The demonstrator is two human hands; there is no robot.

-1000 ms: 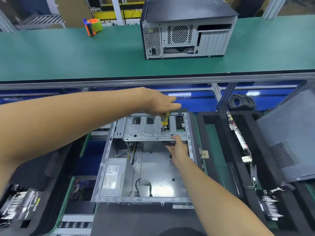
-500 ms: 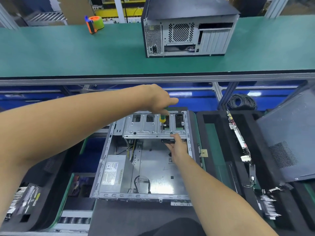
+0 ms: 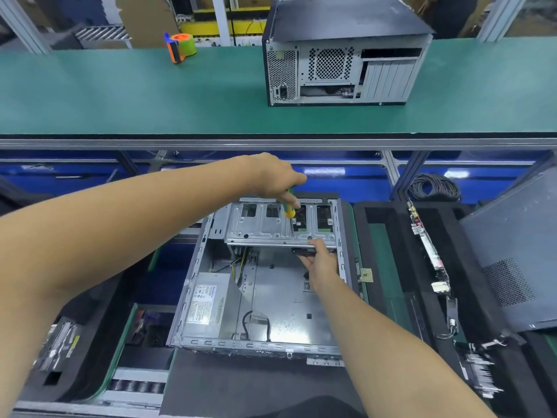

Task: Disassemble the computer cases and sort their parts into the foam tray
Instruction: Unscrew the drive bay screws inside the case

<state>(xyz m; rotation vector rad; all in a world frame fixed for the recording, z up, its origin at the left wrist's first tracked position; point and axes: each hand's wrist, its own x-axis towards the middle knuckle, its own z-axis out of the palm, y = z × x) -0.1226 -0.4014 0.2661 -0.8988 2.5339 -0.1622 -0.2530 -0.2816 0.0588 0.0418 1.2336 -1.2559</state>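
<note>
An open computer case [image 3: 280, 303] lies on its side in front of me, its power supply [image 3: 208, 303] still inside at the lower left. My left hand [image 3: 272, 176] grips a green and yellow screwdriver [image 3: 290, 210] whose tip stands on the metal drive cage [image 3: 280, 226] at the case's far end. My right hand [image 3: 321, 262] reaches under the cage's front edge and holds a dark drive [image 3: 303, 251] that sits there. The black foam tray [image 3: 388, 251] lies to the right, with a circuit board [image 3: 428, 245] standing on edge in one slot.
A second, closed computer case [image 3: 343, 52] stands on the green bench behind. A green and orange tape dispenser [image 3: 180, 46] sits at the back left. A grey side panel [image 3: 518, 254] leans at the right. Another foam tray with parts [image 3: 60, 345] lies at the left. Coiled cable [image 3: 434, 187] hangs behind.
My left hand has lifted and turned the screwdriver a little over the cage. The right hand stays under the cage's edge.
</note>
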